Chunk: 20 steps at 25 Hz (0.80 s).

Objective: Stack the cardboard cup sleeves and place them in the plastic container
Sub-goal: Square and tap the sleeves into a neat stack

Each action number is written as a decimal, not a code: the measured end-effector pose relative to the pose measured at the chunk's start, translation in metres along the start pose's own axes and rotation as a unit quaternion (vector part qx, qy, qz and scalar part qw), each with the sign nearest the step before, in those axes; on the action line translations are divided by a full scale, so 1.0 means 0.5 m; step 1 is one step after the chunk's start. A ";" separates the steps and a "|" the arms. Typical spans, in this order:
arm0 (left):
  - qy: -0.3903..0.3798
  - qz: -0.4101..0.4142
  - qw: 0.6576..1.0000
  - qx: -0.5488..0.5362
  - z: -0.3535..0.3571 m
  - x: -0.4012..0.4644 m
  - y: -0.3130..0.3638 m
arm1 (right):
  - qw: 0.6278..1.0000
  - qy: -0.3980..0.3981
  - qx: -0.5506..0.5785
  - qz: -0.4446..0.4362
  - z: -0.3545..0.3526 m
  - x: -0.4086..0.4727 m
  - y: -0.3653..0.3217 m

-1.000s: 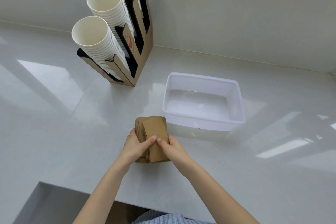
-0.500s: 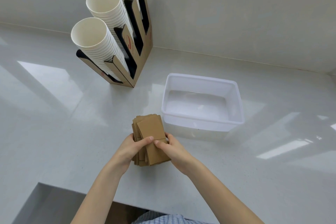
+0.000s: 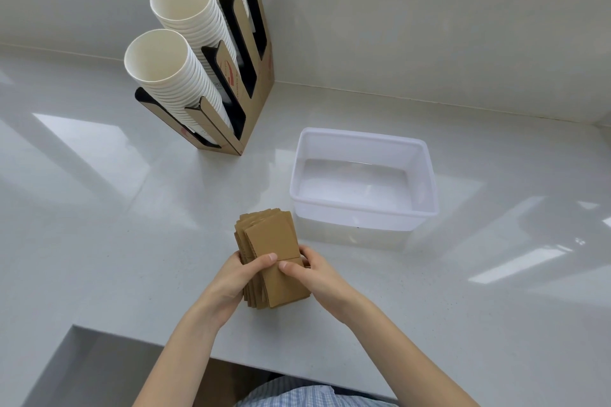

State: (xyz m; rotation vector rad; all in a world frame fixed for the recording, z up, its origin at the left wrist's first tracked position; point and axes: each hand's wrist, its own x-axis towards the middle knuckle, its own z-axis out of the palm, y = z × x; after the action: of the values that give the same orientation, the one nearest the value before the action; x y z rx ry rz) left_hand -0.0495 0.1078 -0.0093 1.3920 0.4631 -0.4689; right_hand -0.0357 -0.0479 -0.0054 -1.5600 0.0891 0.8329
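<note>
A stack of brown cardboard cup sleeves [image 3: 269,235] is held between both hands near the front of the white counter, its layers slightly fanned on the left side. My left hand [image 3: 233,281] grips its left edge with the thumb on top. My right hand [image 3: 317,277] grips the right edge, thumb on top too. Whether the stack's underside touches the counter is hidden. The clear plastic container [image 3: 426,175] stands empty just right of and behind the stack.
A cardboard cup dispenser [image 3: 254,82] with three slanted stacks of white paper cups [image 3: 172,76] stands at the back left. A wall runs along the rear of the counter. The counter's front edge steps down at lower left.
Both hands hold the sleeve stack as before; it has shifted slightly to the left and seems raised a little. The container has not moved.
</note>
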 end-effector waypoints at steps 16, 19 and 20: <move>-0.023 0.072 0.984 -0.161 0.057 -0.013 -0.004 | 0.968 -0.008 0.247 -0.047 -0.013 -0.022 0.029; -0.054 0.074 0.989 -0.118 0.064 -0.012 -0.001 | 0.966 0.018 0.249 -0.073 -0.026 -0.030 0.031; -0.063 0.075 0.990 -0.100 0.067 -0.012 0.000 | 0.966 0.029 0.243 -0.079 -0.032 -0.033 0.032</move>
State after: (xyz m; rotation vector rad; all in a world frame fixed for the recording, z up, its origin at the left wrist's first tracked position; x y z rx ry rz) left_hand -0.0532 0.0750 -0.0020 1.1864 0.2914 -0.3741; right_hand -0.0489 -0.0720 -0.0110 -1.1114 0.1943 0.5839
